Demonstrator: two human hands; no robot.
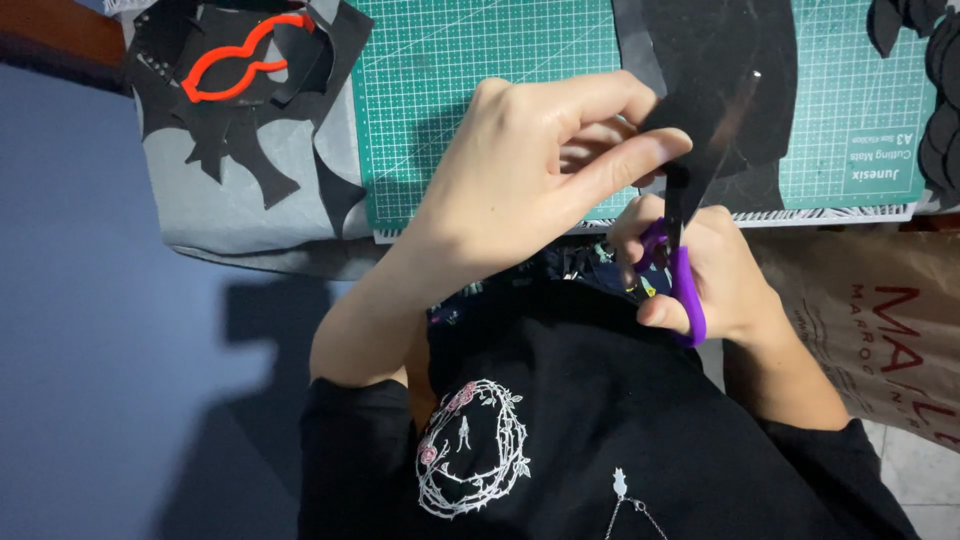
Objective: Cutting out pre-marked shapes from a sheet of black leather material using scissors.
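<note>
1. Nearest the camera, a black garment (560, 440) with a white embroidered thorn wreath and small pink roses is seen filling the lower middle of the view.
2. Just above it, the right hand (715, 275) is seen with its fingers passed through the purple handles of a pair of scissors (683, 255); the fingers are clenched around the handles. The dark blades are pointed up and away, slightly tilted to the right.
3. The blades are partly parted and are engaged in the lower edge of a black sheet (715, 80), which is held up over the mat.
4. The left hand (545, 165) is positioned to the left of the scissors. The edge of the black sheet is pinched between thumb and forefinger, just beside the blades; the other fingers are curled loosely behind.
5. A brown paper bag (880, 320) with dark red print is noted at the right, below the table edge.
6. Beyond the hands, a green cutting mat (460, 90) with a white grid is laid on the table, its near edge overlapping a grey cloth (220, 215).
7. On the grey cloth at the far left, black cut-out scraps (235, 150) are piled, and a red-orange outline template (240, 60) is resting on top of them.
8. At the far right edge, further black cut pieces (940, 90) are stacked on the mat; their shape cannot be told.
</note>
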